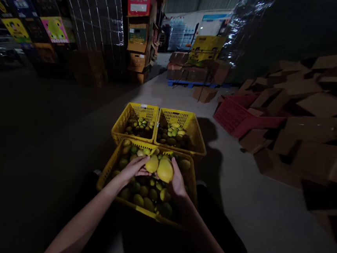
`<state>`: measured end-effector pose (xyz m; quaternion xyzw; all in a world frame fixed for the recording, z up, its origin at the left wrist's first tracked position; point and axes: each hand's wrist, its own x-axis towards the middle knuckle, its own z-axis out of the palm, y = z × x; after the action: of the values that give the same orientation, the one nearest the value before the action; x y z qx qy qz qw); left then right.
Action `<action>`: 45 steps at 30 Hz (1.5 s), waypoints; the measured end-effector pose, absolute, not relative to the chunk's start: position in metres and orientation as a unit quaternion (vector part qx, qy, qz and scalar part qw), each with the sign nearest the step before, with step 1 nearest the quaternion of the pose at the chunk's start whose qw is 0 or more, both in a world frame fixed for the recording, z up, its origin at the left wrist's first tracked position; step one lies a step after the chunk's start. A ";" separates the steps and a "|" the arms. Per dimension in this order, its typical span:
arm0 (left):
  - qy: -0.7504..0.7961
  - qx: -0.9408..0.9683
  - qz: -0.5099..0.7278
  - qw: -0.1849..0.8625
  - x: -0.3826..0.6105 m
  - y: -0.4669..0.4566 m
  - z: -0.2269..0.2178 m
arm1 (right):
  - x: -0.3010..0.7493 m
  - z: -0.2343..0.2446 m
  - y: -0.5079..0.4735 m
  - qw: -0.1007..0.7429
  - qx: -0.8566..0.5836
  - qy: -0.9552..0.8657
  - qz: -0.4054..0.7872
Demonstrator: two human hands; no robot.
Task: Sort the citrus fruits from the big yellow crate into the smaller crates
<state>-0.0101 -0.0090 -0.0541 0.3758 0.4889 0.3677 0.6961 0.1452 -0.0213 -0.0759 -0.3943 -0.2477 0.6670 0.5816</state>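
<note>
Two yellow, lemon-like fruits are held side by side over the nearest yellow crate [146, 210]. My left hand [135, 167] is closed around the smaller lemon [152, 163], with fingers underneath it. Around the larger lemon [165, 170] my right hand [177, 180] is curled, its thumb along the right side. Below both hands the crate holds many more green and yellow fruits [139, 200]. Parts of the fingers are hidden behind the held fruits.
Two more yellow crates stand just beyond, the left crate [118, 126] and the right crate [199, 135], both partly filled with similar fruit. Right of them lie a red crate [234, 118] and heaped flattened cardboard [318, 131]. Farther back, boxes sit on a blue pallet [187, 83].
</note>
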 end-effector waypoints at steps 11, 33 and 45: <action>0.515 0.312 0.326 0.729 -0.010 0.000 -0.069 | 0.145 -0.083 -0.019 0.487 -0.363 -0.183 0.773; 0.375 0.495 0.483 0.617 -0.020 -0.004 -0.048 | 0.165 -0.070 -0.017 0.629 -0.427 -0.447 0.471; 0.403 0.320 0.496 0.699 -0.022 -0.001 -0.049 | 0.168 -0.066 -0.017 0.617 -0.366 -0.333 0.612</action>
<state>-0.0221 -0.0009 -0.0487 0.3201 0.4026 0.4964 0.6993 0.1678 -0.0165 -0.0659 -0.3660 -0.3326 0.6122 0.6170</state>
